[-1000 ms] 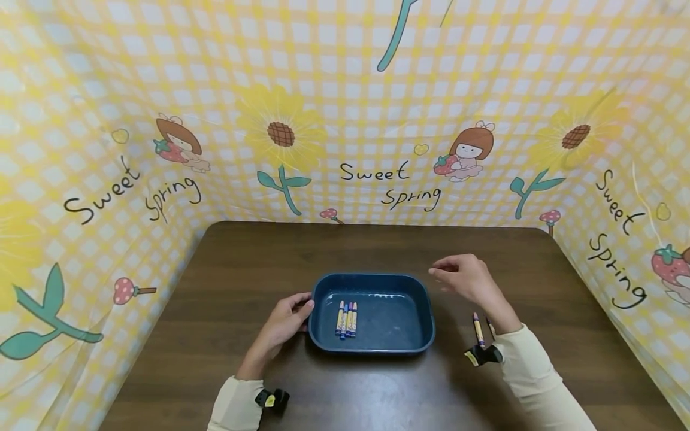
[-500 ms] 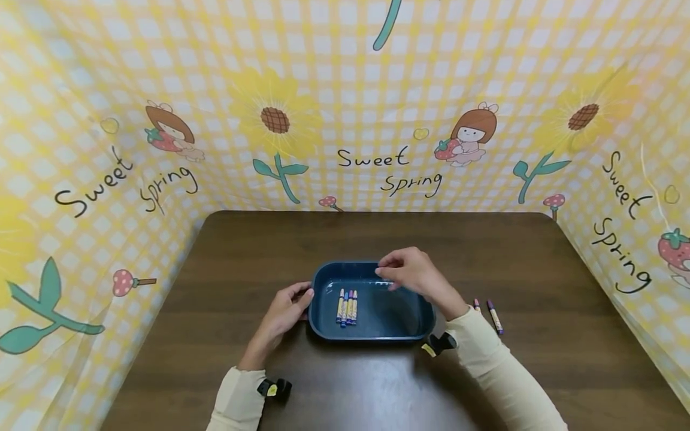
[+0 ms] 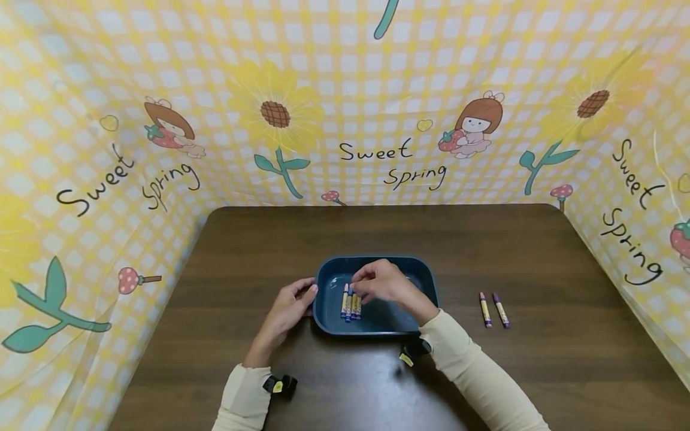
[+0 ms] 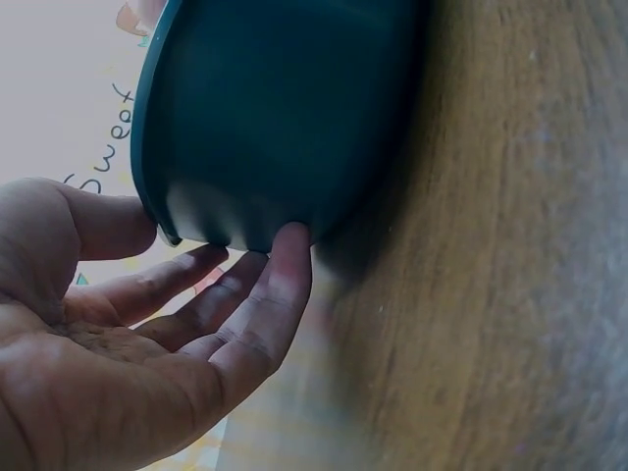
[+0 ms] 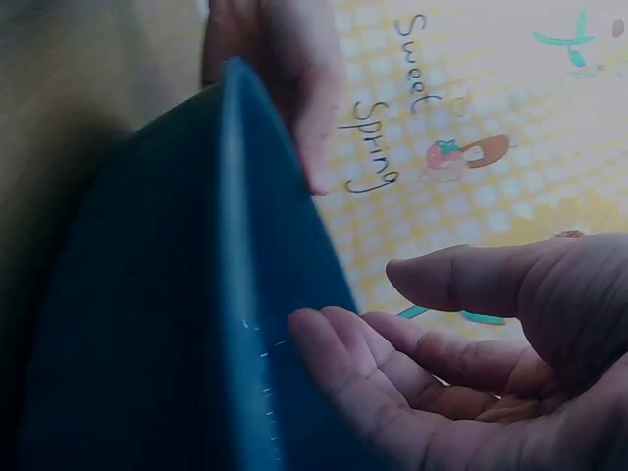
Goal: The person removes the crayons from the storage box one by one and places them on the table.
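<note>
A dark blue rectangular tray (image 3: 377,330) sits on the table, with several crayons (image 3: 348,306) lying side by side in its left half. My left hand (image 3: 288,306) holds the tray's left end, thumb at the rim and fingertips against the outer wall, as the left wrist view also shows. Over the inside of the tray is my right hand (image 3: 385,281), its fingertips right at the upper ends of the crayons. In the right wrist view the thumb and fingers of that hand (image 5: 471,353) are apart, and nothing shows between them.
Two more crayons (image 3: 493,310) lie apart on the brown wooden table (image 3: 259,239), right of the tray. A yellow checked cloth (image 3: 366,108) printed with flowers hangs around the back and sides.
My right hand has moved left from beyond the tray's right end to over the crayons in it, uncovering the two crayons on the table. My left hand stays at the tray.
</note>
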Available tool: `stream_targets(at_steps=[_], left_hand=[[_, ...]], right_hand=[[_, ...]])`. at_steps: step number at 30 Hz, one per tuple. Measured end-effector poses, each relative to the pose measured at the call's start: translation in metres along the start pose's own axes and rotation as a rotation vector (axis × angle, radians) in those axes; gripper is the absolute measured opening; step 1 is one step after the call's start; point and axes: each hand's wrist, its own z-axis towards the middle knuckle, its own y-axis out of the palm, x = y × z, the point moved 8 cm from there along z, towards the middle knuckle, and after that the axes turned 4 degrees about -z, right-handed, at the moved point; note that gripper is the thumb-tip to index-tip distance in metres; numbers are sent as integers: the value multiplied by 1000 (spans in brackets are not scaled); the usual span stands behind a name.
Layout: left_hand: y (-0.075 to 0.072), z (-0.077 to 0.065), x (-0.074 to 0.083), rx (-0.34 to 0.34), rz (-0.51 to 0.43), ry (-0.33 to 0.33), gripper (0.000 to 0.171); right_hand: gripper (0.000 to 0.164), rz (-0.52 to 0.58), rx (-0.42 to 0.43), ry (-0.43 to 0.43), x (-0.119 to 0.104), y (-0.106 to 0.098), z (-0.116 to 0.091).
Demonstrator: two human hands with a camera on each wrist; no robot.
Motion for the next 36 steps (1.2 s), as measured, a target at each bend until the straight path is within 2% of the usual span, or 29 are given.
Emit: stream_targets(at_steps=[5, 13, 17, 21, 24, 30, 36], left_hand=[[2, 0, -1, -20, -42, 2, 40], [-2, 5, 7, -10, -16, 24, 42], [-1, -1, 8, -13, -6, 13, 43], [1, -5, 3, -11, -20, 13, 43], [0, -2, -3, -4, -25, 15, 42], [-1, 1, -3, 1, -40, 30, 41], [1, 0, -4, 1, -42, 27, 41]], right_hand=[[21, -2, 11, 47, 13, 3, 3], [15, -65, 95, 97, 19, -5, 11], [12, -96, 111, 105, 24, -2, 10], [13, -144, 128, 123, 31, 2, 11], [14, -198, 138, 137, 33, 4, 12], [19, -306, 138, 109, 32, 10, 16], [18, -394, 182, 90, 33, 14, 15]])
